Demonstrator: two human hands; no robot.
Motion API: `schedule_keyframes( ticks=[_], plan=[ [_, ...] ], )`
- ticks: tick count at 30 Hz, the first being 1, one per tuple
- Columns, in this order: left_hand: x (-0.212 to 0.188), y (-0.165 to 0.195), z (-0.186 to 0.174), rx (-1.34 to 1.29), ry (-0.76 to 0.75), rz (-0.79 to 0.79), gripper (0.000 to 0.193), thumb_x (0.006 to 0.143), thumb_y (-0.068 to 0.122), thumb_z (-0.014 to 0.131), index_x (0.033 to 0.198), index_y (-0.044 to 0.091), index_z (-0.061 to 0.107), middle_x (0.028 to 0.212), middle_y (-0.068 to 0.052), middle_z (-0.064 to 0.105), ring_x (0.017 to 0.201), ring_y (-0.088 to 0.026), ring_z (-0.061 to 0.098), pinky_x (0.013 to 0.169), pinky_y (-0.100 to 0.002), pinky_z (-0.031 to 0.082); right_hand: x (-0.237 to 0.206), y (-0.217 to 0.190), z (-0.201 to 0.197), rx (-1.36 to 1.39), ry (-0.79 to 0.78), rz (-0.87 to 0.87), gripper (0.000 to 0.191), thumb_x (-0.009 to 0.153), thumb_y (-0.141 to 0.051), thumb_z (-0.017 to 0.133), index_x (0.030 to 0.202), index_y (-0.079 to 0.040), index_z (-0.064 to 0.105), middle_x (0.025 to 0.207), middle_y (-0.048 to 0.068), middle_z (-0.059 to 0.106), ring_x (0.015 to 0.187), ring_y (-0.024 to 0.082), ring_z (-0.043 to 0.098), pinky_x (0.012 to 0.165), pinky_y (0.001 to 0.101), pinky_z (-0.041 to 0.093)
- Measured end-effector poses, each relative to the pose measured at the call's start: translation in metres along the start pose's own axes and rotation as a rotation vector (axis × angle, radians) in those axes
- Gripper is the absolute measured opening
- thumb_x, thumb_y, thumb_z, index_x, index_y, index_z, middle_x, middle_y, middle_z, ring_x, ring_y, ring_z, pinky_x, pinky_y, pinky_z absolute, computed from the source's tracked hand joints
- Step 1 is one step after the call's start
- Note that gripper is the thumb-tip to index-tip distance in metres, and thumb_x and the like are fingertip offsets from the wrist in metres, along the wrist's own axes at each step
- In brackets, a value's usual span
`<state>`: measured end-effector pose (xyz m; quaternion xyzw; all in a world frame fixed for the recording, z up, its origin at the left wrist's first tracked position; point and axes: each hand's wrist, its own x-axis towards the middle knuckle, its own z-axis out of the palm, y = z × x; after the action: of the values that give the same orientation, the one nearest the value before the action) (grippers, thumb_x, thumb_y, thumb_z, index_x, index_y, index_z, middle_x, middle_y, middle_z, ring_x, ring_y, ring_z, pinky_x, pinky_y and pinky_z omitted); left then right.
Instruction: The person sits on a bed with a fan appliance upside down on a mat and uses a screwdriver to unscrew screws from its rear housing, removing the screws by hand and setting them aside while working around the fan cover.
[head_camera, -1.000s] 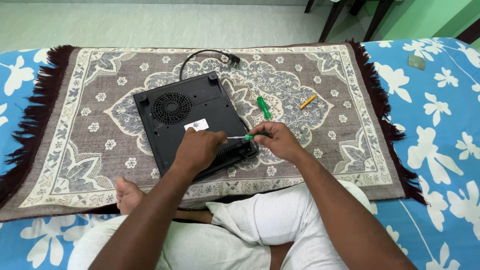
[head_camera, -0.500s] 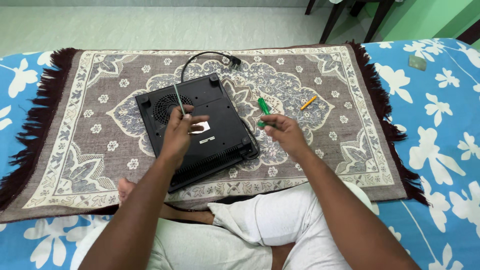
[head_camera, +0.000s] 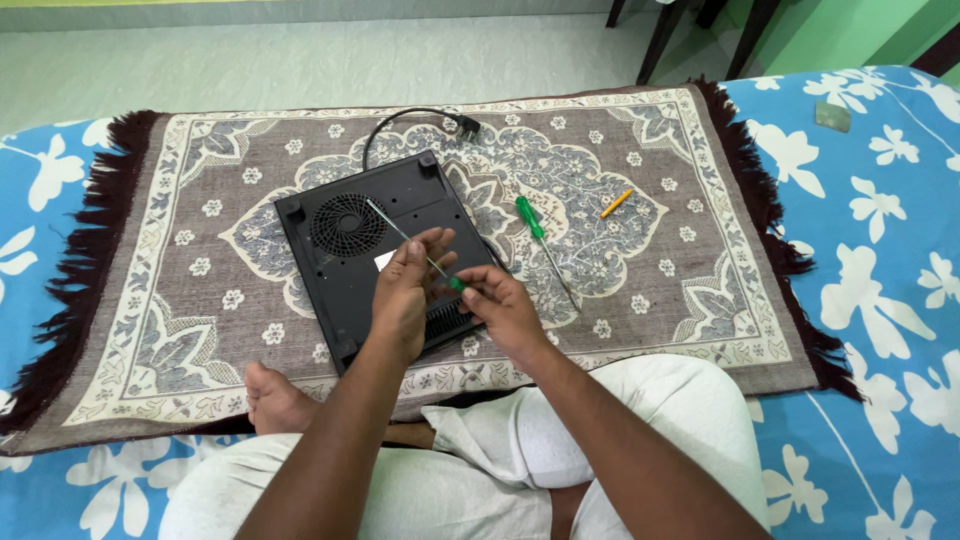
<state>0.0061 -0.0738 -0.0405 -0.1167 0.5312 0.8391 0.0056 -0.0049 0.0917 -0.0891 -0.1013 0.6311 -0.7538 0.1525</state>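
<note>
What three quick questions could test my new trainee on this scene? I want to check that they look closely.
1. True or false: the black appliance lies underside up, fan grille showing.
2. What do the left hand and right hand hold between them?
A) a thin screwdriver with a green handle
B) a plug
3. Fill in: a second green screwdriver lies on the rug, to the appliance's ____.

Key: 1 true; 2 A, the thin screwdriver; 3 right.

A black cooktop (head_camera: 385, 250) lies on a grey floral-patterned rug (head_camera: 650, 280) over a blue white-flowered sheet (head_camera: 880, 260).
</note>
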Motion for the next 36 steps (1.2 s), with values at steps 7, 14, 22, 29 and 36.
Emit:
schedule_keyframes(
  ticks=[7,14,22,29,36],
  plan=[
    [0.001,-0.001,0.004,-0.025,-0.066,0.030,0.038,0.105,0.041,0.046,0.128,0.015,0.062,0.139,-0.002,0.068,0.119,-0.017,0.066,0.087,-0.034,0.055,-0.001,-0.002,-0.005,0.064,-0.036,0.018,0.019,0.102,-0.010,0.061,0.120,-0.008,0.065,0.099,-0.002,0.072,0.085,0.007,0.065,0.072,0.0238,0.050],
    [0.002,-0.004,0.002,-0.058,-0.078,0.044,0.035,0.106,0.039,0.047,0.126,0.014,0.063,0.139,-0.003,0.069,0.116,-0.017,0.067,0.085,-0.034,0.056,0.002,0.002,-0.005,0.103,-0.045,0.032,0.019,0.102,-0.011,0.061,0.120,-0.008,0.065,0.100,-0.002,0.072,0.084,0.007,0.065,0.070,0.0243,0.051],
    [0.002,-0.005,0.003,-0.080,-0.088,0.060,0.033,0.106,0.036,0.049,0.125,0.013,0.063,0.138,-0.004,0.069,0.116,-0.018,0.067,0.085,-0.034,0.057,0.003,0.001,-0.006,0.099,-0.037,0.024,0.018,0.102,-0.011,0.062,0.120,-0.008,0.066,0.099,-0.002,0.072,0.084,0.007,0.065,0.071,0.0246,0.051],
    [0.000,-0.003,0.005,-0.073,-0.088,0.057,0.034,0.105,0.038,0.051,0.124,0.013,0.063,0.138,-0.004,0.069,0.118,-0.019,0.067,0.089,-0.036,0.057,0.002,-0.002,-0.005,0.112,-0.035,0.040,0.017,0.103,-0.012,0.061,0.119,-0.009,0.066,0.102,-0.002,0.073,0.084,0.007,0.065,0.072,0.0248,0.050],
    [-0.001,-0.001,0.006,-0.089,-0.068,0.043,0.034,0.104,0.039,0.052,0.124,0.014,0.063,0.136,-0.004,0.069,0.119,-0.020,0.067,0.089,-0.037,0.056,0.003,-0.009,-0.003,0.093,-0.030,0.070,0.020,0.102,-0.011,0.059,0.122,-0.009,0.064,0.104,0.000,0.074,0.084,0.008,0.066,0.071,0.0258,0.051]
  ],
)
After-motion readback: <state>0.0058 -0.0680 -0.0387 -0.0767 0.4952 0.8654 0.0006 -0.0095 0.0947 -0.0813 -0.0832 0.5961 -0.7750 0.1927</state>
